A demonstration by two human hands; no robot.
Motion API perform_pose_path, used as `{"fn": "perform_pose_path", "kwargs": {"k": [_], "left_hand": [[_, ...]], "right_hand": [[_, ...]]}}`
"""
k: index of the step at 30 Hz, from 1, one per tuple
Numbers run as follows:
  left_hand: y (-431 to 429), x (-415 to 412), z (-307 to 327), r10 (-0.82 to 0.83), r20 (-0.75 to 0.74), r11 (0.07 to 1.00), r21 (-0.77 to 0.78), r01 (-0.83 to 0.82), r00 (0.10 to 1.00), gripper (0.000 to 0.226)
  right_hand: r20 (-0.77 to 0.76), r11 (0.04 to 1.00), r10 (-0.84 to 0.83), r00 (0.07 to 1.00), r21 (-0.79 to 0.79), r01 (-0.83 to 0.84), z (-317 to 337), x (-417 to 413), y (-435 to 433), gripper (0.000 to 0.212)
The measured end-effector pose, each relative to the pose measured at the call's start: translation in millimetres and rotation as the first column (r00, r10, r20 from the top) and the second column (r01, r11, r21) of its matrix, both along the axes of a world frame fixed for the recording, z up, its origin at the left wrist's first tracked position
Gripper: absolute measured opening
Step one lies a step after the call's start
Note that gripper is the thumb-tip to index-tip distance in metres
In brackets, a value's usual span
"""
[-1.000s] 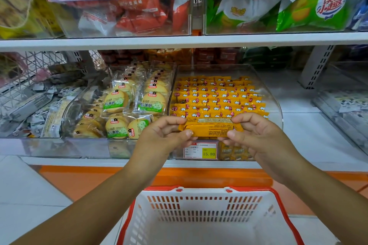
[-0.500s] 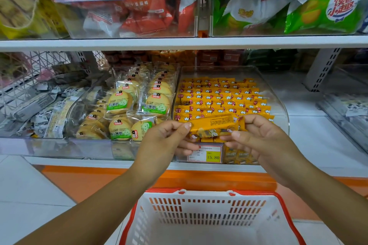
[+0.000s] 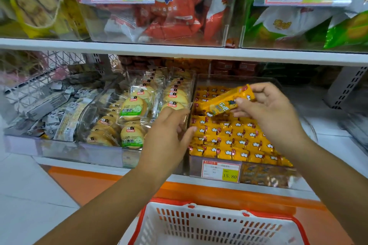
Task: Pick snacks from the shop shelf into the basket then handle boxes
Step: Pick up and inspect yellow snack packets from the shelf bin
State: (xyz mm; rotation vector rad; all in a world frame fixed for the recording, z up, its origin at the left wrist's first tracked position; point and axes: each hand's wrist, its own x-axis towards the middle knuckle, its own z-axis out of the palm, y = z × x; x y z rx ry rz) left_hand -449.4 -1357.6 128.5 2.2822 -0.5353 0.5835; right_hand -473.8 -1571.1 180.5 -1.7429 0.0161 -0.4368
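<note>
— So, R hand (image 3: 266, 105)?
— Pinching a yellow snack pack (image 3: 225, 103), tilted, just over the clear bin (image 3: 229, 78) of same packs.
— L hand (image 3: 169, 137)?
— Fingers loose, holding nothing, by bin's left wall. Basket (image 3: 219, 223) below both.

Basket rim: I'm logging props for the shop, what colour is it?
The basket rim is red, over white slotted walls; the head view shows it.

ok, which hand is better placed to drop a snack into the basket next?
Right. The right hand pinches a yellow packet above the bin, with the basket below it. The left hand is empty, fingers loose at the bin's left edge.
</note>
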Motion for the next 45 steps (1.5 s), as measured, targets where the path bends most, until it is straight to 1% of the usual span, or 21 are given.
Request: {"fn": "perform_pose_path", "kwargs": {"k": [3, 5, 7, 9, 12, 13, 14, 15, 17, 18, 19, 21, 23, 25, 28, 30, 37, 40, 43, 44, 45], "left_hand": [[0.6, 5.6, -2.8, -0.018, 0.038, 0.999, 0.041, 0.017, 0.999, 0.035], [1.7, 8.5, -5.7, -0.025, 0.052, 0.998, 0.051, 0.023, 0.998, 0.033], [2.6, 10.2, -7.1, -0.032, 0.057, 0.999, 0.045, 0.03, 0.998, 0.032], [3.5, 11.8, -8.5, -0.038, 0.072, 0.999, 0.026, 0.037, 0.997, 0.032], [4.2, 13.5, -10.1, -0.05, 0.082, 0.999, 0.014, 0.049, 0.995, 0.032], [4.8, 13.8, -10.7, -0.053, 0.083, 0.999, 0.01, 0.053, 0.995, 0.032], [5.2, 14.1, -11.2, -0.058, 0.085, 0.998, 0.008, 0.057, 0.995, 0.032], [5.3, 14.4, -11.5, -0.062, 0.088, 0.998, 0.008, 0.062, 0.994, 0.032], [5.1, 14.2, -11.2, -0.069, 0.089, 0.998, 0.007, 0.068, 0.994, 0.032], [4.9, 14.0, -10.9, -0.069, 0.088, 0.998, 0.006, 0.069, 0.994, 0.032], [4.6, 14.0, -10.8, -0.069, 0.089, 0.998, 0.007, 0.069, 0.994, 0.032], [4.2, 13.8, -10.8, -0.067, 0.093, 0.998, 0.004, 0.066, 0.993, 0.032], [3.7, 13.4, -11.0, -0.063, 0.097, 0.998, 0.0, 0.064, 0.993, 0.032], [3.5, 12.7, -10.6, -0.062, 0.102, 0.998, 0.01, 0.061, 0.993, 0.031], [3.1, 12.2, -10.4, -0.065, 0.108, 0.998, 0.022, 0.063, 0.992, 0.032], [2.7, 11.6, -10.4, -0.062, 0.116, 0.998, 0.027, 0.059, 0.991, 0.032], [2.8, 10.4, -10.6, -0.064, 0.114, 0.997, 0.054, 0.059, 0.991, 0.032], [-0.9, 7.3, -8.4, -0.04, 0.191, 0.991, 0.135, 0.014, 0.981, 0.032], [-22.7, -4.7, -6.6, -0.132, 0.271, 0.953, 0.298, 0.047, 0.954, 0.038], [-34.0, -10.8, -6.4, -0.167, 0.229, 0.93, 0.36, 0.076, 0.959, 0.045], [-45.0, -16.4, -6.4, -0.177, 0.141, 0.91, 0.4, 0.107, 0.974, 0.054]], "right_hand": [[-0.012, 0.967, -0.018, 1.0, -0.256, 0.014, -0.4, 35.1, 12.0, 0.02], [-0.076, 0.895, -0.046, 0.996, -0.447, 0.007, -4.5, 54.6, 17.2, 0.024], [-0.149, 0.836, -0.008, 0.989, -0.544, -0.076, -6.5, 68.4, 20.0, 0.019], [-0.22, 0.704, 0.048, 0.974, -0.685, -0.189, -6.7, 78.2, 21.0, 0.008], [-0.297, 0.477, 0.08, 0.952, -0.827, -0.298, -14.8, 88.9, 22.3, 0.015], [-0.307, 0.438, 0.08, 0.948, -0.844, -0.31, -16.9, 91.5, 22.8, 0.018], [-0.312, 0.431, 0.081, 0.947, -0.845, -0.316, -17.4, 93.4, 22.7, 0.02], [-0.314, 0.468, 0.08, 0.946, -0.827, -0.313, -16.3, 94.7, 21.1, 0.021], [-0.313, 0.601, 0.038, 0.949, -0.752, -0.271, -12.5, 96.7, 13.6, 0.02], [-0.33, 0.646, 0.012, 0.944, -0.718, -0.259, -11.0, 97.6, 9.0, 0.019], [-0.364, 0.654, 0.004, 0.931, -0.704, -0.278, -10.3, 98.3, 5.0, 0.018], [-0.444, 0.608, 0.015, 0.896, -0.707, -0.361, -12.4, 98.1, 2.6, 0.022], [-0.463, 0.587, 0.004, 0.886, -0.717, -0.377, -14.7, 97.6, 5.2, 0.028], [-0.415, 0.585, -0.008, 0.91, -0.74, -0.332, -16.4, 99.2, 8.2, 0.022], [-0.353, 0.603, -0.016, 0.936, -0.75, -0.273, -19.5, 98.9, 8.1, 0.006], [-0.316, 0.608, -0.003, 0.949, -0.754, -0.249, -20.5, 97.0, 6.8, 0.013], [-0.229, 0.597, 0.043, 0.973, -0.775, -0.208, -10.0, 93.1, 1.5, 0.007], [-0.226, 0.635, 0.053, 0.973, -0.744, -0.207, -10.9, 89.9, -0.1, 0.008], [-0.228, 0.7, 0.057, 0.972, -0.685, -0.202, -15.3, 89.5, -3.6, 0.013], [-0.232, 0.72, 0.067, 0.97, -0.663, -0.208, -16.8, 89.9, -4.8, 0.015], [-0.238, 0.738, 0.079, 0.968, -0.639, -0.218, -17.6, 89.9, -5.9, 0.017]]}}
